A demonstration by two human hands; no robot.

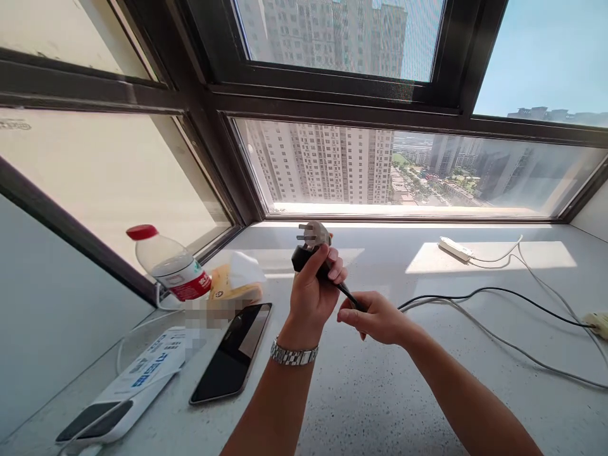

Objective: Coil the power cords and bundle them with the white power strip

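The pale plug [314, 235] sits at the top of our left hand [311, 294], prongs pointing left, our fingers clamped round it and the black connector [300, 258], while the black cable [348, 294] slants down rightward to our right hand [379, 318], whose fingers pinch it.

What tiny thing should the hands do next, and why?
Maybe slide the right hand a little along the black cord, away from the pale plug: the left hand holds the plug, the right pinches the cord, and more black cord lies loosely curved across the ledge.
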